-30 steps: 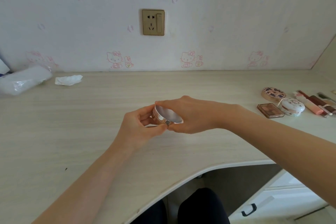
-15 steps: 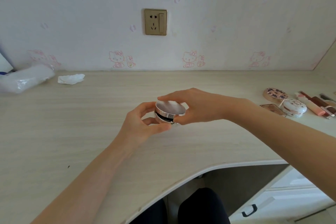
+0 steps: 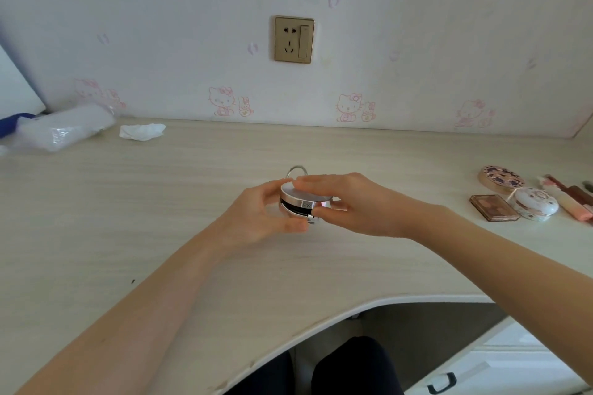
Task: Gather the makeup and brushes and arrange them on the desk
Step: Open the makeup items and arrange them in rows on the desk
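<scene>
A round silver compact (image 3: 304,200) sits low over the middle of the pale wooden desk (image 3: 160,202), its lid slightly ajar with a dark gap showing. My left hand (image 3: 256,218) curls round its left side and base. My right hand (image 3: 349,205) holds the lid from the right, fingers over the top and thumb at the front. At the right edge lie more makeup: a patterned round compact (image 3: 500,177), a brown eyeshadow palette (image 3: 492,207), a white round compact (image 3: 534,207) and pink tubes (image 3: 569,202).
A plastic-wrapped white roll (image 3: 64,130) and a crumpled tissue (image 3: 141,131) lie at the back left by the wall. A wall socket (image 3: 293,39) is above the desk. The desk's front edge curves inward above my knees; a white drawer (image 3: 500,365) stands lower right.
The compact was tilted up in both hands and has been turned level and lowered toward the desk. Its lid now sits nearly flat on the base.
</scene>
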The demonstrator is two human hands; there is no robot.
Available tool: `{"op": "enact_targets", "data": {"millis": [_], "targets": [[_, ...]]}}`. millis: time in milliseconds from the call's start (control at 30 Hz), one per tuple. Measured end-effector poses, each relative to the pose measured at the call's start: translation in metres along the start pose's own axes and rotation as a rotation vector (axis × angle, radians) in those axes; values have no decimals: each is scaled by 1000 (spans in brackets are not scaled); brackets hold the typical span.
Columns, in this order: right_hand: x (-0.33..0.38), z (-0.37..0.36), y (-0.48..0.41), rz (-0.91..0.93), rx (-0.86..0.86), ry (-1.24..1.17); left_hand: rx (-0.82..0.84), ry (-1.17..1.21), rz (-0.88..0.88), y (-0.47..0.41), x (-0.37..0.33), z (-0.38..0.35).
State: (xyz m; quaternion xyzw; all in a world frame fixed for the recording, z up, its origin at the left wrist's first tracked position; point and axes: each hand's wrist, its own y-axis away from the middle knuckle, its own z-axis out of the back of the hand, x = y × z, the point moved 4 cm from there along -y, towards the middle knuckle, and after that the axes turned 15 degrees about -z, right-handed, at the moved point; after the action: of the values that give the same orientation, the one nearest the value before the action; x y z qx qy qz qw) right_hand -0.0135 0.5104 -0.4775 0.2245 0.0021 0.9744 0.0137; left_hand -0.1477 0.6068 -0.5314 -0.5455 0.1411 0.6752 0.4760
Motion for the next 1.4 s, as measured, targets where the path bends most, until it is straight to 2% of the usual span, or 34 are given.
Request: {"op": "enact_targets", "data": {"millis": [333, 667, 800, 1133, 1400], "targets": [[-16, -33, -1, 3, 4, 63, 164, -308, 21, 4, 16, -6], [-17, -34, 3, -53, -46, 14, -117, -284, 87, 18, 21, 2], [-18, -33, -1, -66, -30, -12, -130, -357, 85, 21, 23, 1], [-25, -19, -31, -251, 87, -348, -198, -312, 99, 24, 23, -2], [-26, -16, -33, -307, 135, -421, -207, -326, 93, 26, 22, -1]]}}
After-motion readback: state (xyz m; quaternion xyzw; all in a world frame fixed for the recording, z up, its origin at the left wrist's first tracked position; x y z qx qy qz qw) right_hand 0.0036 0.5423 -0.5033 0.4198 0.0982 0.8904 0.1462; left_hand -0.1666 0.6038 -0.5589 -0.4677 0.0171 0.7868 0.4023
